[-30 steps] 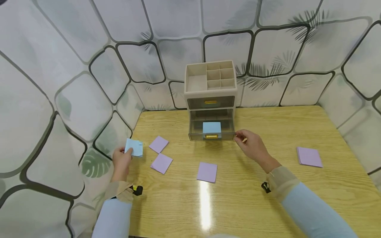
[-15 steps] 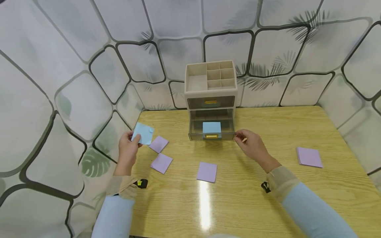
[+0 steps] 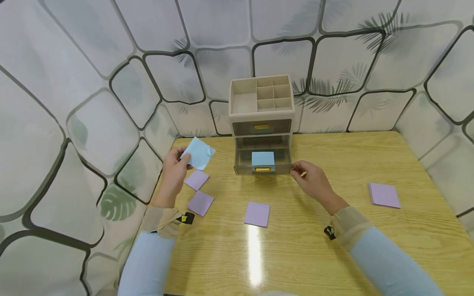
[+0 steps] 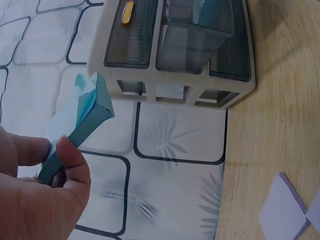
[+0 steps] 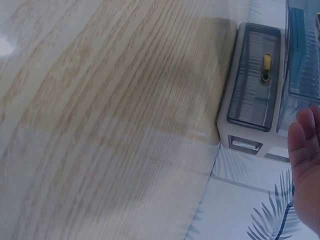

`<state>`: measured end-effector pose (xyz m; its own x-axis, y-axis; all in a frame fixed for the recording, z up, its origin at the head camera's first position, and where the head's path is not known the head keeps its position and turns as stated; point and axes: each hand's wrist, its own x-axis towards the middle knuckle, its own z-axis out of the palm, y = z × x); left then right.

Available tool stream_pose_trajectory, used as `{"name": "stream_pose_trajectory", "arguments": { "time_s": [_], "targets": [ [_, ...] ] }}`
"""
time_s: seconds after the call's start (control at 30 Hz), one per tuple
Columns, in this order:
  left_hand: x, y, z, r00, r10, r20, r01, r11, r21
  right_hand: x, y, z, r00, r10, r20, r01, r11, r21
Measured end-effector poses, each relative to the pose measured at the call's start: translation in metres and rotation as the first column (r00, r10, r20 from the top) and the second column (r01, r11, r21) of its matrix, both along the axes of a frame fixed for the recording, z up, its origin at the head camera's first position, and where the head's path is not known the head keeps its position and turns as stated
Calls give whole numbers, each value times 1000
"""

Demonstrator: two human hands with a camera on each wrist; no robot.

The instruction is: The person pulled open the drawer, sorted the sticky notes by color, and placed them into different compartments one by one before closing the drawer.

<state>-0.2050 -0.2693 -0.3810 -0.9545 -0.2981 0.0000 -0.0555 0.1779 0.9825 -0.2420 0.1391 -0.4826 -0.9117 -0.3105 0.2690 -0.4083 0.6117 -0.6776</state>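
My left hand (image 3: 173, 172) pinches a pad of light blue sticky notes (image 3: 198, 153) between thumb and fingers, above the table's left side. In the left wrist view the pad (image 4: 92, 112) is tilted, and a top sheet curls up at one corner. My right hand (image 3: 312, 181) rests its fingertips at the right front corner of a pulled-out clear grey drawer (image 3: 244, 169). Its fingers (image 5: 300, 142) lie fairly straight along the drawer's side in the right wrist view; the thumb is hidden there. Inside that drawer lies another blue sticky-note pad (image 3: 263, 158).
The drawer belongs to a beige desktop organizer (image 3: 243, 116) with an open compartment top, standing against the patterned wall covering. Purple sticky-note pads lie on the wooden table: two at left (image 3: 197, 179) (image 3: 200, 203), one in the middle (image 3: 257, 213), one at right (image 3: 384, 195).
My left hand has carried the blue sticky-note pad up and to the right, toward the organizer, passing over the left purple pads. My right hand and the drawer have stayed put.
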Motion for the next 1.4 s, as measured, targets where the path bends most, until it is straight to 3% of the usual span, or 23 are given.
{"name": "stream_pose_trajectory", "arguments": {
  "time_s": [0.33, 0.47, 0.63, 0.77, 1.0, 1.33, 1.4],
  "targets": [
    [-17, 34, 16, 991, -137, 8, 137, 986, -96, -1, 0, -2, 1000, 7, 24, -7, 1000, -4],
    [-27, 49, 21, 980, -198, 22, 199, 964, -175, -1, 0, -2, 1000, 10, 26, -10, 1000, 0],
    [-43, 70, 22, 955, -293, 51, 296, 925, -238, -1, -1, -3, 999, 11, 33, -11, 1000, -2],
    [-56, 85, 22, 930, -358, 87, 368, 886, -282, -1, -1, -4, 999, 12, 37, -12, 1000, -5],
    [-78, 109, 16, 892, -423, 159, 451, 813, -369, -2, 1, -4, 999, 9, 35, -9, 1000, 0],
    [-100, 133, -2, 849, -458, 263, 526, 775, -351, -2, 0, -6, 1000, 13, 28, -13, 1000, 9],
    [-103, 136, -7, 837, -467, 285, 542, 777, -319, -2, -1, -6, 999, 16, 27, -16, 1000, 5]
  ]
}}
